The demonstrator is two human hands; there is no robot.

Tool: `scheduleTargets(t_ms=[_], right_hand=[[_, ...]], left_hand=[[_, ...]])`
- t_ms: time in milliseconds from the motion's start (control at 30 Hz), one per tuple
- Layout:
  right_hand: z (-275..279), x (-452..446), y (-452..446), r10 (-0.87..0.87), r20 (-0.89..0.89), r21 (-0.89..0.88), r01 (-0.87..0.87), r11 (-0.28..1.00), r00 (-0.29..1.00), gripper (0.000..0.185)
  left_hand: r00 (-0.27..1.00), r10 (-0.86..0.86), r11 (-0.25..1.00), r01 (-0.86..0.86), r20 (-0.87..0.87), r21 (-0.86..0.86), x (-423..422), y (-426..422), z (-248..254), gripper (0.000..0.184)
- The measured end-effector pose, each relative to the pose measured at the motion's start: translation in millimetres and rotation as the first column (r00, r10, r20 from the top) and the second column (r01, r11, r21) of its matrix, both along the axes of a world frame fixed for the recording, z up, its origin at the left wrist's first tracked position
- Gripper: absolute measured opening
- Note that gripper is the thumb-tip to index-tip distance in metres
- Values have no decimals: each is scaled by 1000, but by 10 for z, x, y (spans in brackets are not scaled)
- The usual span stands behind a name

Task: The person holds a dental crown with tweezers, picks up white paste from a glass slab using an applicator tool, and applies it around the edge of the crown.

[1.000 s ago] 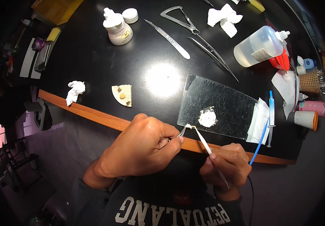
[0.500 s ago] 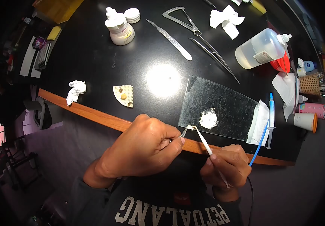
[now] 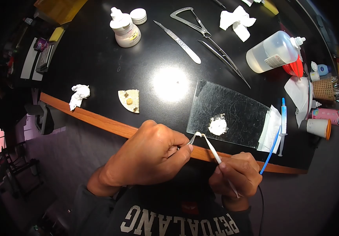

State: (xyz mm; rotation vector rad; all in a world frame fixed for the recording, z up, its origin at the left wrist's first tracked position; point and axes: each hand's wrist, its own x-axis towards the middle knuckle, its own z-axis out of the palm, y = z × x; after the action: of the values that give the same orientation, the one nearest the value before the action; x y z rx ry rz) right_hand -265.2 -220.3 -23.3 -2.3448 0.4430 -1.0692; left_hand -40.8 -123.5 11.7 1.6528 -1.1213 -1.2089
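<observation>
My left hand (image 3: pixel 151 155) is closed around a slim metal tool that looks like tweezers (image 3: pixel 192 140), mostly hidden by the fingers. At its end sits a small whitish piece (image 3: pixel 198 134), too small to make out clearly. My right hand (image 3: pixel 238 173) grips a thin white-handled brush (image 3: pixel 212 149) like a pen, its brownish tip close beside the whitish piece; whether they touch I cannot tell. Just beyond both tips lies a scratched glass slab (image 3: pixel 232 100) bearing a mound of white paste or powder (image 3: pixel 218 125).
Folded tissue (image 3: pixel 269 129) and a blue syringe (image 3: pixel 283 118) flank the slab's right side. A honeycomb tray piece (image 3: pixel 124 96) and crumpled tissue (image 3: pixel 80 96) lie left. Farther back are a scalpel (image 3: pixel 179 43), calipers (image 3: pixel 193 23), scissor-like forceps (image 3: pixel 226 61), a jar (image 3: pixel 126 33) and a plastic bottle (image 3: pixel 271 53).
The brush tip has shifted very slightly down beside the whitish piece. Both hands keep nearly the same position and hold.
</observation>
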Motion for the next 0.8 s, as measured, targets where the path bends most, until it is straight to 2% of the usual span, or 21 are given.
scheduleTargets(t_ms=[400,500,800], right_hand=[[-10,1,10,-11,14,9,11,1000,1000,26],[-4,-14,4,-5,7,20,5,1000,1000,27],[-7,-8,6,-13,5,4,13,1000,1000,30]], left_hand=[[1000,-4,1000,4,3,-3,1,-5,7,29],[999,-24,997,28,43,-74,3,26,-72,33],[999,-13,995,18,53,-93,-3,24,-70,32]])
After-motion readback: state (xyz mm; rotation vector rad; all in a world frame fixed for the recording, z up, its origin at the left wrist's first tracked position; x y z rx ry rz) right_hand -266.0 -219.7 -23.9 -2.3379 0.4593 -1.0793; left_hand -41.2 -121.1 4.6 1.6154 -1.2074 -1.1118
